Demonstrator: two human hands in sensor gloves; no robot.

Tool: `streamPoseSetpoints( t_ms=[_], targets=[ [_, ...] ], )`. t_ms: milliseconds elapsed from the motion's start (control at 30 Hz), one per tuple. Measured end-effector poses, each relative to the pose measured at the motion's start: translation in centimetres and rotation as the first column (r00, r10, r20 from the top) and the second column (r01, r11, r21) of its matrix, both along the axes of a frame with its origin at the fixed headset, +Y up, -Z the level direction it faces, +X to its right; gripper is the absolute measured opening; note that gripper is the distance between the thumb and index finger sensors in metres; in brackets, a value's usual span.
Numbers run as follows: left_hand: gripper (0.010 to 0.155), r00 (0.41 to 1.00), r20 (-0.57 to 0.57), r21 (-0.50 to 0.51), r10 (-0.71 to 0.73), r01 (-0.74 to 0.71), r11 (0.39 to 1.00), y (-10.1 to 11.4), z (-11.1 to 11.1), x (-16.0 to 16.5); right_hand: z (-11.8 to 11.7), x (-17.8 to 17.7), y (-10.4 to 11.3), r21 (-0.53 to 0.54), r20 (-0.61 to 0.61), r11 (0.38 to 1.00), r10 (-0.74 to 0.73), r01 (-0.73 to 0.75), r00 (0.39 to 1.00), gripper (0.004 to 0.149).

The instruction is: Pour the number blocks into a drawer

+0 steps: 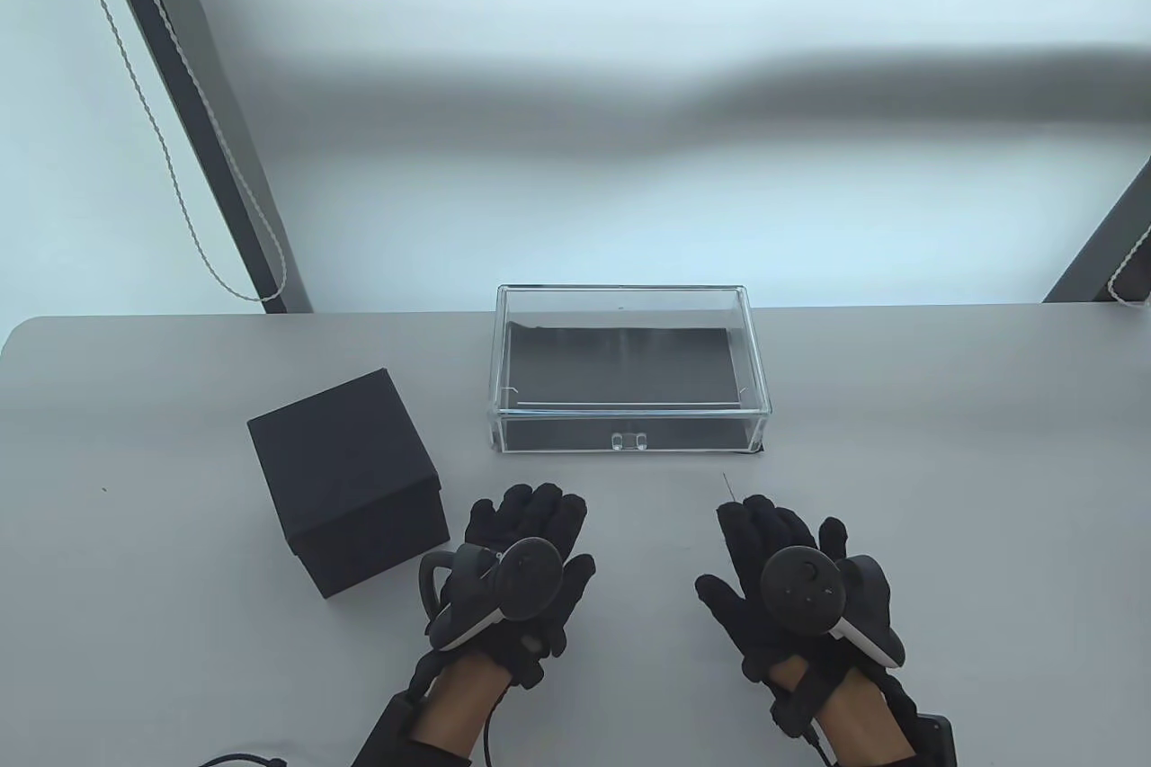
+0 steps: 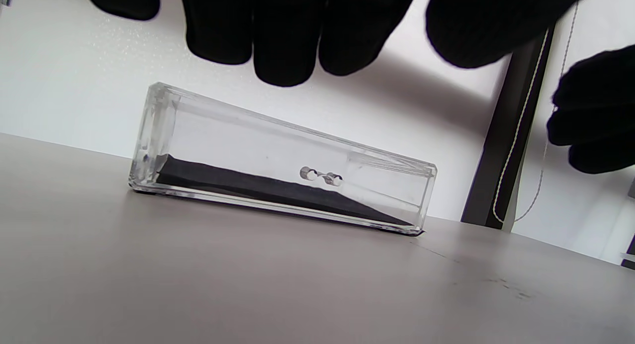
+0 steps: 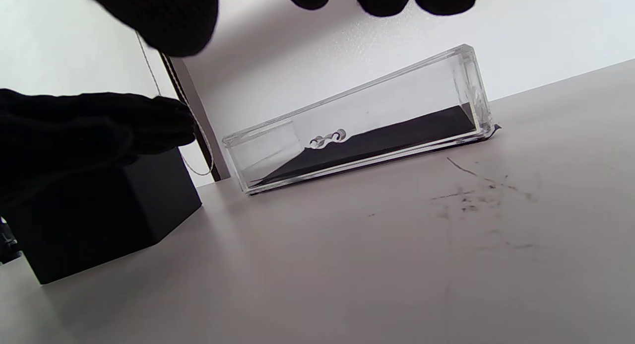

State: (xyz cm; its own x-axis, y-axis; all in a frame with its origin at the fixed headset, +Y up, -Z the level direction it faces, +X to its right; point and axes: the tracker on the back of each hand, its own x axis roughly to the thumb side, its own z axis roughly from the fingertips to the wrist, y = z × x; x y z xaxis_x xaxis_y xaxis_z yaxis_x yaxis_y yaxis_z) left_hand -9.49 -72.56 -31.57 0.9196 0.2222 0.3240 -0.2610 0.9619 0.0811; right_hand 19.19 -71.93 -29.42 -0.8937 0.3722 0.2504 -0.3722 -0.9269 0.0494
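A clear acrylic drawer case [image 1: 629,371] with a black liner stands at the table's middle, its drawer pushed in; two small clear knobs [image 1: 629,441] face me. It also shows in the left wrist view [image 2: 278,160] and right wrist view [image 3: 367,120]. A closed black box [image 1: 346,479] sits to its left, also [image 3: 99,215]. My left hand [image 1: 530,524] lies flat with fingers straight, just right of the box. My right hand [image 1: 773,533] lies flat too, in front of the case's right part. Neither hand holds anything. No number blocks are visible.
The grey table [image 1: 944,443] ends at a pale wall behind the case. Dark frame bars and a beaded cord [image 1: 180,173] hang at the back left, another bar [image 1: 1106,245] at the back right. Faint scuff marks [image 3: 476,195] lie on the table.
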Motion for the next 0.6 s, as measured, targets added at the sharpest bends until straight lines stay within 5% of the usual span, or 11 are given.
streamPoseSetpoints(
  t_ms=[333,600],
  targets=[
    [0.069,0.999,-0.026,-0.083,-0.029,0.027,0.996,-2.3,-0.4,0.4,-0.4,0.4,-0.4,-0.041,0.017,0.999,0.0,0.001,1.0,0.08],
    [0.072,0.973,-0.151,-0.186,0.174,-0.2,0.962,-3.2,-3.0,0.6,-0.4,0.6,0.0,-0.048,0.025,0.999,-0.008,0.009,1.0,0.08]
  ],
)
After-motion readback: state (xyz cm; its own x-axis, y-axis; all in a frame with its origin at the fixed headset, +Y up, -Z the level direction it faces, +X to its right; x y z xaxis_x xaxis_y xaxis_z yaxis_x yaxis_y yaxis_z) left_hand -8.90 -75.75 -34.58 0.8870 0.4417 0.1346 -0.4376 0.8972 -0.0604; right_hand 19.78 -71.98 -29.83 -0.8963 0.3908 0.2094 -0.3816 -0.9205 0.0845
